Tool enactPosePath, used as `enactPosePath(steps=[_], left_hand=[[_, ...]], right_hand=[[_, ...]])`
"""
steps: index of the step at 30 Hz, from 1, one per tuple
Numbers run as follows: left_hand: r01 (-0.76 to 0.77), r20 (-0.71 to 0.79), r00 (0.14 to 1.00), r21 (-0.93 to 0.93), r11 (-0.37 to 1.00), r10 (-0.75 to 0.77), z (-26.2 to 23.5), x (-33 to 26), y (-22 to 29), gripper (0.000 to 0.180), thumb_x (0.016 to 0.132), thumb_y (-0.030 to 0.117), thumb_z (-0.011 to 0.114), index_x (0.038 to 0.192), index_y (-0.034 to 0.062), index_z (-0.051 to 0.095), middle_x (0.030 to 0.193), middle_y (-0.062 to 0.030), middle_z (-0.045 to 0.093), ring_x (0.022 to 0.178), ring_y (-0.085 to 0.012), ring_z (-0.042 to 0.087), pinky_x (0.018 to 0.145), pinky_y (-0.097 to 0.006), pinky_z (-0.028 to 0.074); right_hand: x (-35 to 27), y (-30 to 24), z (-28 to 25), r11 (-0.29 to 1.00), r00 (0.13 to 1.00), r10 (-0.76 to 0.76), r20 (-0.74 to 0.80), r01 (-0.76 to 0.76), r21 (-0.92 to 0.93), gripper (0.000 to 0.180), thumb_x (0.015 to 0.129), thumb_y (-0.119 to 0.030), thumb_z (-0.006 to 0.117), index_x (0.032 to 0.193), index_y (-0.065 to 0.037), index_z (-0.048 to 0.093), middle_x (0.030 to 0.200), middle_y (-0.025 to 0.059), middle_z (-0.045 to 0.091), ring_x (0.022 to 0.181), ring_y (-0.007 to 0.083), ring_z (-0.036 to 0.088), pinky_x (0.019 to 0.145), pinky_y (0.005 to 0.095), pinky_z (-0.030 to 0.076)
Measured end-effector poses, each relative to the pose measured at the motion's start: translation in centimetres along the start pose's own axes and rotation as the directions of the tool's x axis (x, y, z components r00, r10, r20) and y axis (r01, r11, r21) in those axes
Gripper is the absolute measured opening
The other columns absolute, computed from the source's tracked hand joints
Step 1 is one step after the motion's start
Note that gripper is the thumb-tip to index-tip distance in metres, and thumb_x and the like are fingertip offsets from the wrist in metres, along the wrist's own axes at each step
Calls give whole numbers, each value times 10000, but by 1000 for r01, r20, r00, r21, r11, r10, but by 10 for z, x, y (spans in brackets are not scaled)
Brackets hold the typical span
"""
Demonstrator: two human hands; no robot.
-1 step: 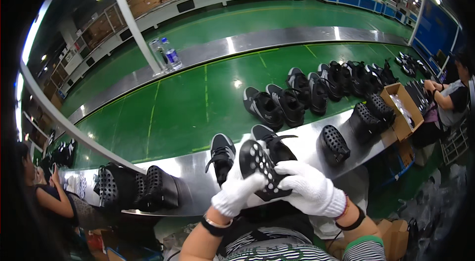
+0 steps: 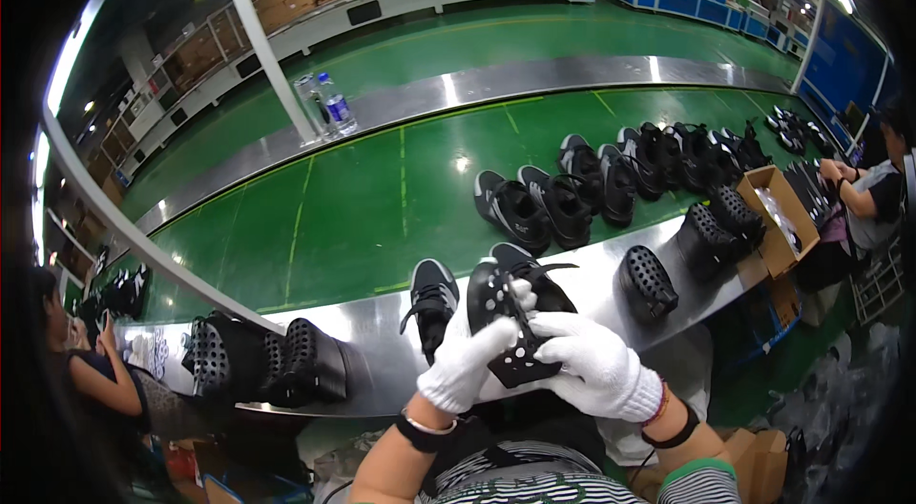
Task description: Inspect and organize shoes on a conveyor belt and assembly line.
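Observation:
Between my hands, above the steel bench edge, a black clog full of round holes is held tilted, with white showing through some holes. My left hand, in a white knitted glove, grips its left side with the thumb across the front. White fingertips also show at the clog's upper right edge; whose hand they belong to is hard to tell. My right hand, gloved alike, closes on the right side. Just beyond stand a black-and-grey sneaker on the left and another sneaker, partly hidden by the clog.
Black perforated clogs stand on the steel bench at left, with another clog at right. A cardboard box sits farther right. Several sneakers line the green belt. Co-workers sit on both sides.
The clog has turned slightly in my hands, and fewer white-filled holes show. My left thumb has shifted upward a little, and white fingertips now appear at the clog's upper right edge.

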State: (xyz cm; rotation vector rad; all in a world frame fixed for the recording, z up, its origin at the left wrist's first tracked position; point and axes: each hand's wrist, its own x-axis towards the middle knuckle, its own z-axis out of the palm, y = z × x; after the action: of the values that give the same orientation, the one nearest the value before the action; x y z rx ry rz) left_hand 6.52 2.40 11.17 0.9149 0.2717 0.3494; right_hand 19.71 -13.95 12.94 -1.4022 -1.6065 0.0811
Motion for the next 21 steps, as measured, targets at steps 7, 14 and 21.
enactPosePath(steps=[7,14,21], left_hand=[[-219,-307,923,70,973,230,29,15,-29,305,1014,190,651,1276,64,559,1038,-42,661,909,-138,665,831,-312,580],[-448,149,840,734,511,521,24,51,-62,330,1054,219,575,1259,-34,627,1059,-181,703,976,-257,685,889,-372,540],[-190,385,864,846,-498,324,29,70,-66,506,815,426,799,1006,-32,703,999,-220,649,1027,-358,640,822,-445,531]], right_hand=[[-18,-9,44,913,858,408,-312,-383,140,600,812,-108,866,1310,66,580,1169,177,691,1030,254,695,924,365,560],[-37,3,-6,784,588,620,-520,-500,369,440,821,-15,814,1213,9,615,1080,104,703,949,156,689,850,304,581],[-70,12,-26,763,601,604,-523,-626,162,431,789,-34,821,1179,-14,638,1066,77,684,944,146,656,852,305,548]])
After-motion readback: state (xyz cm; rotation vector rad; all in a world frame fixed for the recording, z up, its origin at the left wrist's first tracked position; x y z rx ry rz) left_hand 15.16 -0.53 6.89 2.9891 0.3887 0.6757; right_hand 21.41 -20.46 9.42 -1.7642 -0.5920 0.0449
